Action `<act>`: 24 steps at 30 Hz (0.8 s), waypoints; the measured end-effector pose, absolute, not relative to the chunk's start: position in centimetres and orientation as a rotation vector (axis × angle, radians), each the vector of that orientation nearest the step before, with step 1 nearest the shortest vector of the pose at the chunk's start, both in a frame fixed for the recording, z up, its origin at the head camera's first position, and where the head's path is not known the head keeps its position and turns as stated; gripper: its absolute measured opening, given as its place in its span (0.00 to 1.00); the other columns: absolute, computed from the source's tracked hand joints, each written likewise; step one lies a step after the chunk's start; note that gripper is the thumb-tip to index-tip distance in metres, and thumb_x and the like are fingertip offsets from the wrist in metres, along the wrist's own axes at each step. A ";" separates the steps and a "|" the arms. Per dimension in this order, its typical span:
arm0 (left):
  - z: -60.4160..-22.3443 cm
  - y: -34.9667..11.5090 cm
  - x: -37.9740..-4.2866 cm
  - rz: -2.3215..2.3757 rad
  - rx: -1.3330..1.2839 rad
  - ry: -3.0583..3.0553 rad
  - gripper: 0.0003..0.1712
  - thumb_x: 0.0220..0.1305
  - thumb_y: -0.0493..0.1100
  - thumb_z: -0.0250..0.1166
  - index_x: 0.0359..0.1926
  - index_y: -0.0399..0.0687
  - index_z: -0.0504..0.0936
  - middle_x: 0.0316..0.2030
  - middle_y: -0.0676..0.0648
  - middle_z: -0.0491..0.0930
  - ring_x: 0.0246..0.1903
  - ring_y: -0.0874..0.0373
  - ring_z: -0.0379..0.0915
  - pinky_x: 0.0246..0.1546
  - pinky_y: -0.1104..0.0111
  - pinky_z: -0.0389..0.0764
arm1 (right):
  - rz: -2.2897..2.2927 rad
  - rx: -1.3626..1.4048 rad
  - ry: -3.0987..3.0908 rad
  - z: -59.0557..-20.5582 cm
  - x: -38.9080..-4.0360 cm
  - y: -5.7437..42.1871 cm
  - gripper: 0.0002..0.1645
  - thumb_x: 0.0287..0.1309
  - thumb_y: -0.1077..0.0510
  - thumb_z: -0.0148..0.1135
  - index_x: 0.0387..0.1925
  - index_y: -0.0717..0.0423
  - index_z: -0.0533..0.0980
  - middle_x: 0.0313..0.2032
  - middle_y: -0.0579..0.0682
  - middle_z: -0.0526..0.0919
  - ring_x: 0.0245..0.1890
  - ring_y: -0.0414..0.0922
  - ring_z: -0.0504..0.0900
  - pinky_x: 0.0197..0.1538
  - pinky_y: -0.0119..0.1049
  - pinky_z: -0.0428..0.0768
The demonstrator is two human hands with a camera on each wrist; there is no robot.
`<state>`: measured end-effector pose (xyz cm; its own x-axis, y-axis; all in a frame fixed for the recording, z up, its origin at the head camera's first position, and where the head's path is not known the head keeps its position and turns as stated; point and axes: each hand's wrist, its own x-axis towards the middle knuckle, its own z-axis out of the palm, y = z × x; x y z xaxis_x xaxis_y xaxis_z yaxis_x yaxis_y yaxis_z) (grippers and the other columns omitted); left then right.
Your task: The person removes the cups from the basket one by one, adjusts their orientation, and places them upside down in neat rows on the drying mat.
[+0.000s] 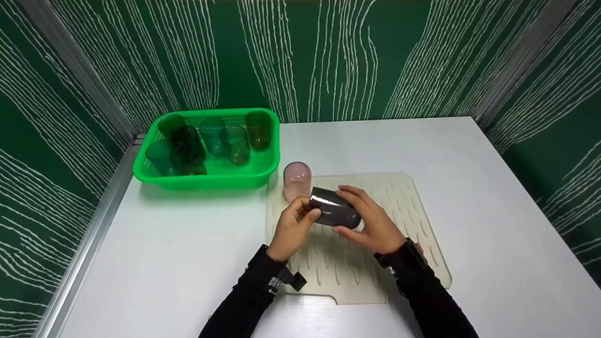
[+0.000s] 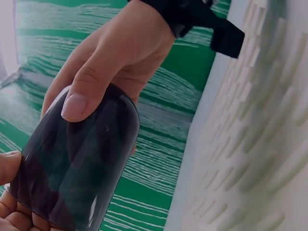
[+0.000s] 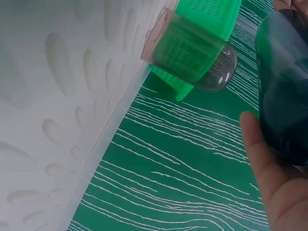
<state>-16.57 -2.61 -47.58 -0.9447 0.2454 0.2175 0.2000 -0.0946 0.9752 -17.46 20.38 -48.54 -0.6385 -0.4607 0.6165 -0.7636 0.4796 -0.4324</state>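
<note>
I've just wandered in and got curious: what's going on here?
Someone is holding a dark cup, tilted over, above a pale mat. The left grip pinches it at the rim, while the right grip holds it near the rounded base. A pink cup stands upside down at the mat's far left corner. Several other cups are in the green basket, to the left of the mat and farther back.

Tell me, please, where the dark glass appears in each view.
Head: the dark glass is just right of centre, below the middle.
Left wrist: lower left, large.
Right wrist: upper right, cut off by the picture's edge.
Shared landmark: the ridged mat, lower centre in head, right side in left wrist, left side in right wrist.
</note>
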 end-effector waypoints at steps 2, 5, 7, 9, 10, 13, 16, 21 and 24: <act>-47.6 -2.6 -16.6 2.261 0.503 2.058 0.12 0.80 0.29 0.59 0.55 0.19 0.75 0.47 0.32 0.81 0.43 0.65 0.77 0.48 0.74 0.79 | 0.994 1.025 -2.285 -48.5 -17.5 20.3 0.48 0.54 0.63 0.85 0.73 0.65 0.71 0.67 0.68 0.77 0.63 0.63 0.82 0.72 0.19 0.68; -47.5 -2.7 -16.6 2.250 0.498 2.051 0.12 0.80 0.29 0.59 0.55 0.20 0.75 0.49 0.30 0.81 0.45 0.65 0.78 0.48 0.75 0.81 | 0.992 1.031 -2.260 -48.5 -17.6 20.2 0.48 0.52 0.63 0.86 0.71 0.66 0.72 0.64 0.67 0.79 0.61 0.62 0.84 0.70 0.19 0.69; -47.4 -2.8 -16.6 2.235 0.492 2.061 0.12 0.79 0.29 0.60 0.55 0.20 0.75 0.50 0.29 0.81 0.45 0.65 0.78 0.48 0.75 0.81 | 0.994 1.034 -2.253 -48.6 -17.6 20.2 0.48 0.50 0.64 0.87 0.71 0.66 0.73 0.64 0.67 0.79 0.60 0.62 0.84 0.70 0.18 0.69; -47.3 -3.1 -16.6 2.219 0.488 2.066 0.12 0.79 0.29 0.61 0.55 0.20 0.76 0.50 0.29 0.82 0.44 0.65 0.78 0.48 0.75 0.81 | 0.999 1.039 -2.248 -48.6 -17.6 20.2 0.48 0.50 0.64 0.87 0.71 0.66 0.73 0.63 0.67 0.79 0.59 0.62 0.84 0.70 0.18 0.69; -47.2 -3.2 -16.6 2.211 0.488 2.067 0.12 0.78 0.29 0.61 0.55 0.20 0.77 0.50 0.29 0.82 0.44 0.66 0.78 0.48 0.75 0.81 | 1.000 1.042 -2.247 -48.6 -17.6 20.2 0.48 0.50 0.64 0.87 0.71 0.66 0.73 0.63 0.67 0.79 0.59 0.62 0.84 0.70 0.18 0.69; -47.0 -3.7 -16.6 2.176 0.524 2.090 0.13 0.79 0.30 0.61 0.57 0.21 0.77 0.50 0.30 0.83 0.44 0.66 0.78 0.48 0.75 0.80 | 1.010 1.045 -2.248 -48.4 -17.6 20.4 0.47 0.51 0.64 0.86 0.71 0.65 0.74 0.63 0.67 0.79 0.59 0.62 0.84 0.69 0.18 0.71; -46.9 -4.2 -16.6 2.144 0.576 2.151 0.15 0.79 0.30 0.61 0.59 0.22 0.77 0.49 0.28 0.83 0.46 0.63 0.80 0.48 0.74 0.79 | 1.025 1.019 -2.259 -48.1 -17.6 20.7 0.47 0.52 0.64 0.86 0.72 0.63 0.74 0.63 0.67 0.78 0.58 0.60 0.83 0.65 0.18 0.72; -46.6 -5.1 -16.7 2.052 0.661 2.291 0.18 0.80 0.32 0.60 0.64 0.27 0.75 0.53 0.29 0.84 0.53 0.46 0.84 0.53 0.69 0.79 | 1.030 0.927 -2.299 -47.3 -18.0 21.5 0.48 0.51 0.65 0.86 0.72 0.61 0.74 0.63 0.66 0.78 0.58 0.59 0.83 0.64 0.18 0.71; -46.4 -5.8 -16.8 1.918 0.771 2.468 0.18 0.80 0.34 0.61 0.65 0.30 0.75 0.55 0.33 0.85 0.56 0.41 0.83 0.57 0.62 0.82 | 1.023 0.890 -2.326 -46.8 -18.4 22.0 0.47 0.52 0.64 0.85 0.72 0.63 0.73 0.63 0.66 0.78 0.59 0.59 0.82 0.68 0.19 0.69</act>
<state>-16.75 -5.85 -46.41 -0.8826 0.3203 0.3442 0.4127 0.1768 0.8936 -18.37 21.98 -46.83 -0.6930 -0.3775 0.6142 -0.7079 0.5176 -0.4806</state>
